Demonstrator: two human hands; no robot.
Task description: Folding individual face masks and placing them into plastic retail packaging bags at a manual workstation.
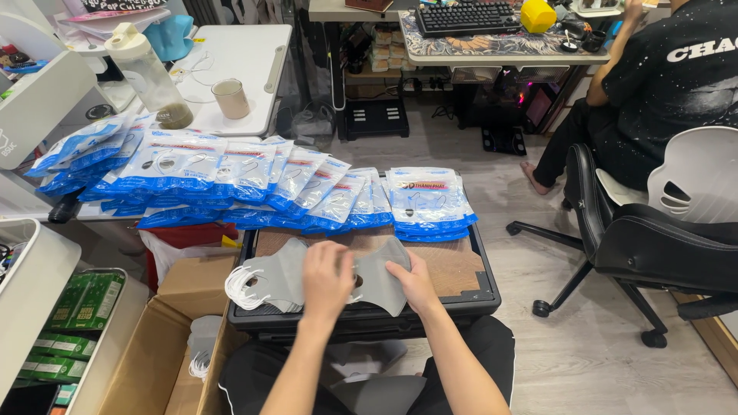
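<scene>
Both hands work on a fanned stack of grey face masks (288,278) that lies on a dark tray-like table (477,296) with a brown top, right in front of the person. The left hand (327,280) rests palm down over the middle of the masks, its fingers (323,253) spread and pressing flat, not closed round anything. The right hand (415,280) sits at three o'clock from it, touching the edge of one grey mask (380,277); whether its fingers pinch that mask or only lie on it cannot be told. White ear loops (242,290) stick out of the stack at nine o'clock. At twelve o'clock, along the table's far edge, a long row of blue-and-white sealed packets (254,180) overlaps like tiles. At seven o'clock stands an open cardboard box (181,330) with more grey masks inside. At two o'clock another person (653,84) in a black shirt sits on a black office chair (638,238)
</scene>
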